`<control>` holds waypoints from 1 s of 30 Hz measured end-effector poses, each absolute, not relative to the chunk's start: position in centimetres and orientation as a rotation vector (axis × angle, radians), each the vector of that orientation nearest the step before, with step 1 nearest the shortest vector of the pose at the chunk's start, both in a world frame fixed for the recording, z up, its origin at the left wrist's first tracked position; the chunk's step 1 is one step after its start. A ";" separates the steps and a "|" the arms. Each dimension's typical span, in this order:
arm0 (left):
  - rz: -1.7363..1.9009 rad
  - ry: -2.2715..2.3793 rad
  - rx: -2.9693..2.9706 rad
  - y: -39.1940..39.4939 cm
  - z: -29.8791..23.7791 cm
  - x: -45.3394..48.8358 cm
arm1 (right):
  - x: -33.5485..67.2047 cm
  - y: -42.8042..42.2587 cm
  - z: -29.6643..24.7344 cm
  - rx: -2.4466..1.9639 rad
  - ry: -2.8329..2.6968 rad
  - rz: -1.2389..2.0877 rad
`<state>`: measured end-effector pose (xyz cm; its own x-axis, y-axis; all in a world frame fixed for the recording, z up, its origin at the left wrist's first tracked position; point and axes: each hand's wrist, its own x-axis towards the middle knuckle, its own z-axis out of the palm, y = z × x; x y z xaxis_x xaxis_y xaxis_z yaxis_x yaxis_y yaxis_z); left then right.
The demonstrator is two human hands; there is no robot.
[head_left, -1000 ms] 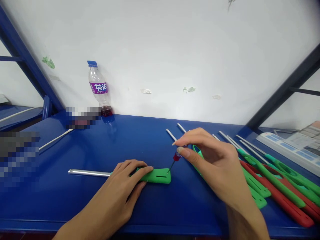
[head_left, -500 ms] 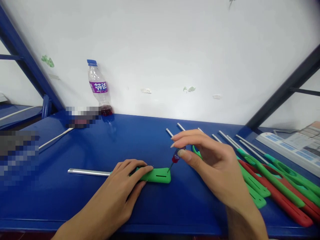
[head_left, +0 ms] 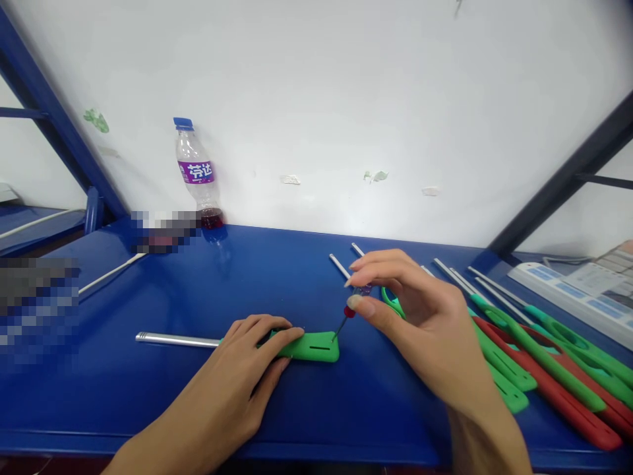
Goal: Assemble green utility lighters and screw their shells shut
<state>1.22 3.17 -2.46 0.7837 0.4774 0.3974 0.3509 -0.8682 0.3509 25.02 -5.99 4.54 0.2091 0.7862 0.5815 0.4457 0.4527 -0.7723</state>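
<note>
A long-nosed gas lighter (head_left: 314,348) with a green handle lies flat on the blue table, its silver tube pointing left. My left hand (head_left: 252,366) is closed over the middle of the handle and presses it down, hiding that part. Between thumb and fingertips, my right hand (head_left: 420,313) pinches a small screwdriver (head_left: 349,311) with a red and clear handle. The screwdriver leans to the right, its thin tip touching the handle near its right end, just past a dark slot. Whether a screw sits under the tip is too small to tell.
Several more lighters, green and red (head_left: 548,389), lie in a row at the right, tubes pointing away. Behind them is a white power strip (head_left: 568,297). A bottle (head_left: 198,173) with dark red liquid stands against the wall. A white cable (head_left: 111,273) runs along the left.
My right hand has shifted slightly up and to the right, and more of the screwdriver's shaft shows. Its tip is still at the handle's end. My left hand and the lighter have stayed put.
</note>
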 end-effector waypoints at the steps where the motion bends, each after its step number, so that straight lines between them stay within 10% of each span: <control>1: 0.704 0.635 2.716 3.2 -2.5 1.2 | 25.0 -6.0 4.5 -1.170 -1.423 0.331; 30: 0.675 0.633 2.716 3.3 -2.6 1.3 | 24.8 -5.9 4.3 -1.286 -1.402 0.289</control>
